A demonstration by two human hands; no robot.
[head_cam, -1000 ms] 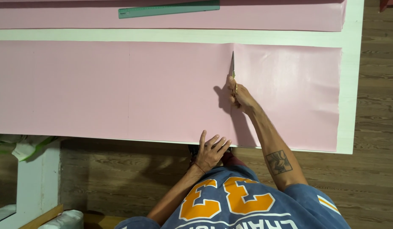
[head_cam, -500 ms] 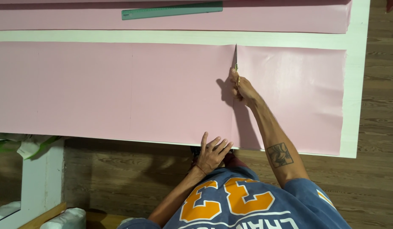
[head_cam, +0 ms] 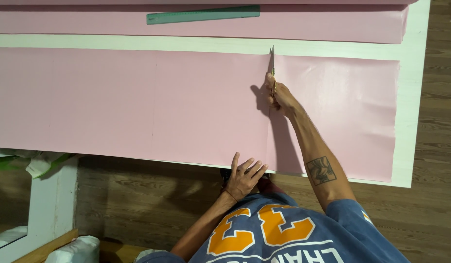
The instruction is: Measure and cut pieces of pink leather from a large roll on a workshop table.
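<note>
Head view: right hand closed around scissors at far edge of pink sheet on white table, left hand fingers spread, pressing sheet's near edge, green ruler beyond

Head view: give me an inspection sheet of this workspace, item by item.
Surface: white table, mostly covered.
Job's things: large pink sheet, cut almost through to its far edge; thin metal scissors at the cut.
Clutter: green ruler on a second pink sheet.
Hands: right hand holds the scissors; left hand rests flat at the near edge.
Cables: nothing seen.
Surroundings: wooden floor.
</note>
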